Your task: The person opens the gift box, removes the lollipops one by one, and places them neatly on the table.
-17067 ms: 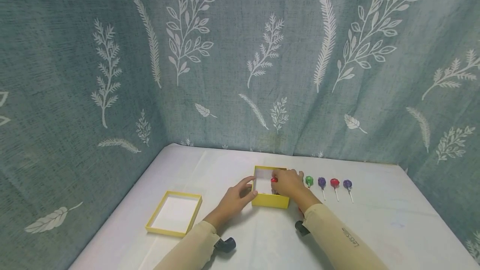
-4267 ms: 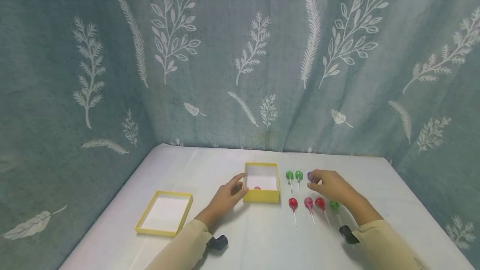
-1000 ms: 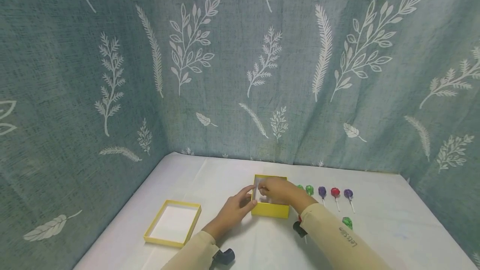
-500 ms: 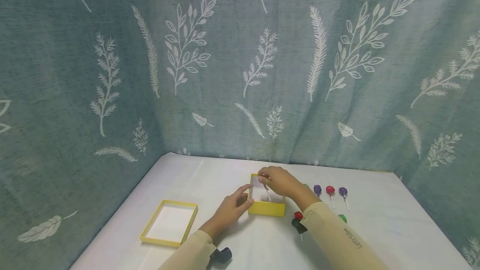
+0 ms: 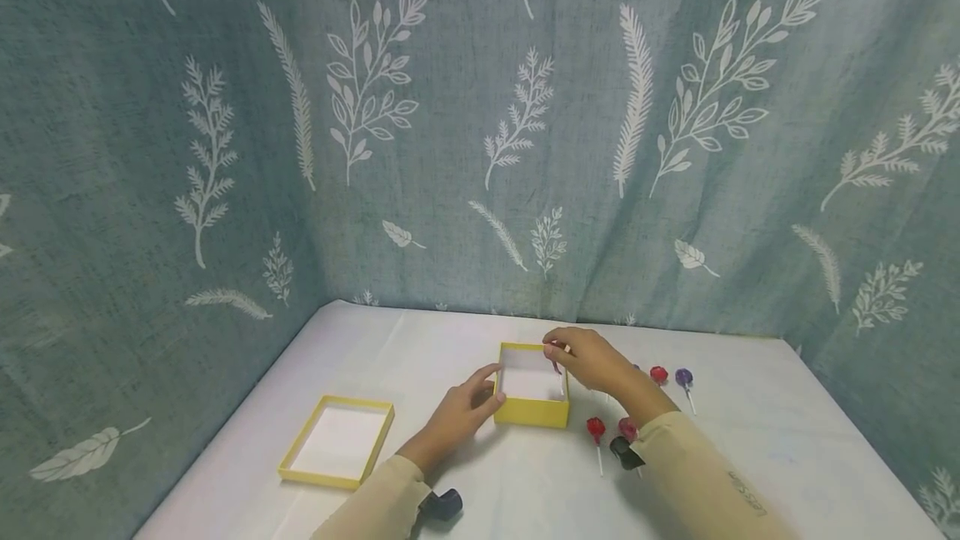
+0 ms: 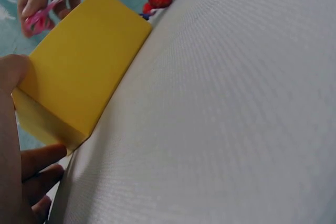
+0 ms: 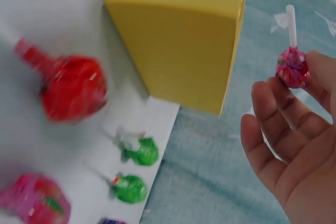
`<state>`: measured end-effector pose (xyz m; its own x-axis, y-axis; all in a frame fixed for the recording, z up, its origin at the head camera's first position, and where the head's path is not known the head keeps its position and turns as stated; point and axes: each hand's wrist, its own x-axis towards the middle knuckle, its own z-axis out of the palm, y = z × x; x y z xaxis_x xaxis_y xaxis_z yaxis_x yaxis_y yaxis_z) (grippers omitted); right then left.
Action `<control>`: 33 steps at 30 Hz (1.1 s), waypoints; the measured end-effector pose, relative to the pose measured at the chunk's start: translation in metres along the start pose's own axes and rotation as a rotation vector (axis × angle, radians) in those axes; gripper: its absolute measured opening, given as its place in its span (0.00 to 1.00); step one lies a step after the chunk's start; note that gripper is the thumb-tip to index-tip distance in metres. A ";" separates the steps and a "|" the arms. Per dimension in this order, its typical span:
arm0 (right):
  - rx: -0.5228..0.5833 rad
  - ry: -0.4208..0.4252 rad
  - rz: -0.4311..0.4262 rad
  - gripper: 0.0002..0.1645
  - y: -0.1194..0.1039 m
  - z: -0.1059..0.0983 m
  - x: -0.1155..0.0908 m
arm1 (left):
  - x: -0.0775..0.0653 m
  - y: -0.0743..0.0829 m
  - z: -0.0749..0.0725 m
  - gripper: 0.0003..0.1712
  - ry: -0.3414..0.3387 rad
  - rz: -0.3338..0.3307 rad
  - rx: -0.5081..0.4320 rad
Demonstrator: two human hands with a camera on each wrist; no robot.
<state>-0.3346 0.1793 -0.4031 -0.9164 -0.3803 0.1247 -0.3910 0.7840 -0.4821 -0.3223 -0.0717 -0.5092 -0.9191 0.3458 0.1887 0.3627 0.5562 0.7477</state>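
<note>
A yellow open-topped box (image 5: pixel 532 414) with a white inside stands at the middle of the table. My left hand (image 5: pixel 453 417) rests against its left side, thumb at the front corner and relaxed fingers along the side wall, as the left wrist view also shows. My right hand (image 5: pixel 592 361) is at the box's right wall and pinches a pink lollipop (image 7: pixel 292 69) by its wrapped head between thumb and fingertips. The lollipop's white stick points down by the right wall in the head view. My right hand hides part of the box rim.
Left of the box lies a yellow-rimmed lid (image 5: pixel 318 482). Right of it lie a red lollipop (image 5: pixel 596 429), a pink lollipop (image 5: pixel 627 427), another red one (image 5: pixel 658 374), a purple lollipop (image 5: pixel 683 377) and green lollipops (image 7: pixel 129 188). A patterned curtain (image 5: pixel 450 190) hangs behind the table.
My right hand reached into the box, lifted out the pink lollipop and moved it right to the right wall. Since the oldest frame, more lollipops lie on the table. My left hand stays beside the box.
</note>
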 end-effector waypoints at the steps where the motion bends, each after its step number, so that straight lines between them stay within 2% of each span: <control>1: 0.003 -0.002 0.005 0.16 0.002 -0.001 -0.002 | 0.000 0.000 0.000 0.32 -0.001 0.002 0.000; 8: 0.027 0.022 0.006 0.18 0.017 -0.008 -0.016 | -0.001 -0.001 -0.001 0.32 0.005 0.014 0.001; 26: 0.058 0.055 0.097 0.26 0.048 -0.020 -0.057 | 0.001 -0.003 0.000 0.32 0.008 0.027 0.001; 33: 0.058 0.052 0.077 0.23 0.059 -0.026 -0.068 | 0.001 -0.004 0.001 0.32 0.010 0.018 0.019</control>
<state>-0.2974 0.2638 -0.4176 -0.9472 -0.2931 0.1300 -0.3155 0.7797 -0.5409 -0.3246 -0.0723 -0.5127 -0.9139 0.3483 0.2083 0.3819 0.5646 0.7317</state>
